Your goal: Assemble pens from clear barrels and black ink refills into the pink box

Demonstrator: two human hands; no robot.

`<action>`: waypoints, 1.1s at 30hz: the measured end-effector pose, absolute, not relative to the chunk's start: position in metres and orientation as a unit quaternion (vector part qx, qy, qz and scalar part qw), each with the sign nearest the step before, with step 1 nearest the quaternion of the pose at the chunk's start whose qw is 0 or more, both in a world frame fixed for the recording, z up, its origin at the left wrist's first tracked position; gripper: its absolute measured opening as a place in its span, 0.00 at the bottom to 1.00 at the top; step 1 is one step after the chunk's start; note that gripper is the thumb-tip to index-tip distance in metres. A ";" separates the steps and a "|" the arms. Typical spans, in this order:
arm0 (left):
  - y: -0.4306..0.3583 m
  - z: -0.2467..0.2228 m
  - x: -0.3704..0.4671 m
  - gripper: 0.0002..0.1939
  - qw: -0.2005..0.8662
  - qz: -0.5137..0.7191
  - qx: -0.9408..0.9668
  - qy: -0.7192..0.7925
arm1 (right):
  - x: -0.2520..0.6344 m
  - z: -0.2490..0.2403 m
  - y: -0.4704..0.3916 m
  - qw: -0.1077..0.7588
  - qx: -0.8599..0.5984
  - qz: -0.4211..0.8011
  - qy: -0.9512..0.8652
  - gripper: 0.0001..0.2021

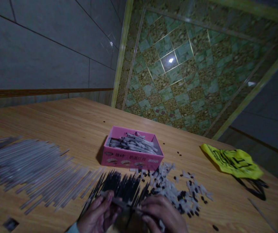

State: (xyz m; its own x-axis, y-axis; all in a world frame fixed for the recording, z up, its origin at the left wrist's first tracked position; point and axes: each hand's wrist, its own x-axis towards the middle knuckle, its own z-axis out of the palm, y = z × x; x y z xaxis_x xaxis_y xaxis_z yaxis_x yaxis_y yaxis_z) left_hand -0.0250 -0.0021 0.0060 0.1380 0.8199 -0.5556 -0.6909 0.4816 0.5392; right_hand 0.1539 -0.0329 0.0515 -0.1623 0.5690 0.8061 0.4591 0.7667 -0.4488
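Observation:
My left hand (99, 212) is closed around a slim, greyish pen (119, 203), held at a slant low in the view. At the pen's other end, the fingers of my right hand (164, 213) are pinched together; their tips are partly hidden and blurred. Just beyond both hands lie many thin black pen refills (123, 186), side by side. To the right of these is a loose heap of small whitish caps (164, 181) mixed with small black plugs (181, 195). Clear pen tubes (37, 168) are spread out at the left.
A pink box (131, 158) filled with whitish pens (139, 142) stands behind the refills. On the right lie a yellow cloth with black lettering (233, 161), a black strap (250, 189) and a thin stick (261, 213). A small dark piece (11, 224) lies front left on the wooden table (80, 119).

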 end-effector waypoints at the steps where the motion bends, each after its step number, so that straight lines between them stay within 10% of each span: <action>1: -0.001 0.005 -0.026 0.15 0.753 0.503 0.068 0.419 | 0.155 0.053 -0.031 0.511 -0.340 0.059 -0.787 0.06; 13: 0.004 0.006 -0.028 0.11 0.746 0.516 0.027 0.420 | 0.167 0.046 -0.016 0.089 -0.593 0.161 -0.784 0.09; 33: 0.000 0.022 -0.025 0.10 0.739 0.517 0.023 0.432 | 0.197 0.051 -0.016 -0.031 -0.646 0.136 -0.750 0.14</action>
